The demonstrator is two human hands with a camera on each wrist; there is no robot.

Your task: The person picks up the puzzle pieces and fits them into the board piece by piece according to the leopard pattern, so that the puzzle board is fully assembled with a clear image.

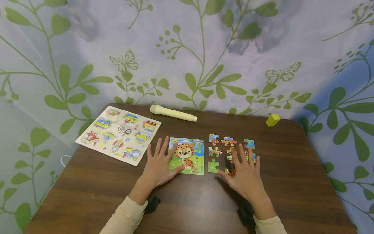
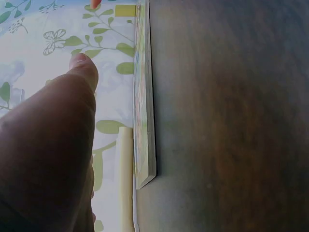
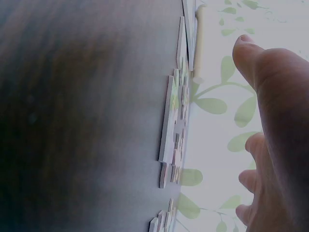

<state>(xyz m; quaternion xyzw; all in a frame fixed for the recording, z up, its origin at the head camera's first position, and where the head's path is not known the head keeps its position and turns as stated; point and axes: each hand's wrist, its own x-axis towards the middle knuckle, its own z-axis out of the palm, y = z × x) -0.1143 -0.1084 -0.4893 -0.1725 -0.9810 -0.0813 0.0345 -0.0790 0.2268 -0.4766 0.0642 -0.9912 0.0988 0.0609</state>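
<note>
A square leopard picture board (image 1: 191,157) lies on the brown table. My left hand (image 1: 157,167) hovers over its left edge, fingers straight and spread, holding nothing. In the left wrist view the thumb (image 2: 84,72) stands clear of the board. Right of the board lie several loose jigsaw pieces, among them a green piece (image 1: 213,166) and a blue-and-green piece (image 1: 249,143). Over these pieces my right hand (image 1: 247,175) is spread, also holding nothing, and it hides some of them. The right wrist view shows the pieces (image 3: 167,121) edge-on, below the raised hand.
To the left lies a white board with vehicle pictures (image 1: 118,133). A cream toy microphone (image 1: 173,112) rests near the table's back edge. At the back right stands a yellow block (image 1: 273,120). A leaf-patterned cloth (image 1: 210,48) hangs behind the table (image 1: 187,208).
</note>
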